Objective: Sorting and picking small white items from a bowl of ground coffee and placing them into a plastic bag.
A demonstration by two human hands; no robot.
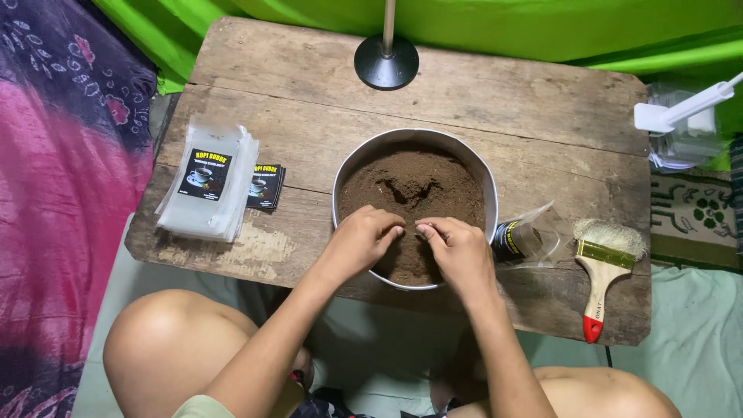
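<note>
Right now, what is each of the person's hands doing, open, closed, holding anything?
Left hand: fingers curled over the brown powder in the round pan; a grip cannot be told.
Right hand: the same, fingertips meeting the left's.

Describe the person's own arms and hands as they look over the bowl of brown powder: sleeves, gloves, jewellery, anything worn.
Both arms are bare from the elbows down, with no sleeves reaching the forearms. The left hand and right hand wear no gloves, and no rings, watch or bracelet show on either wrist. A bit of pale yellow-green cloth at the bottom edge, by the left arm, may be a short sleeve or shirt; too little shows to tell.
</note>
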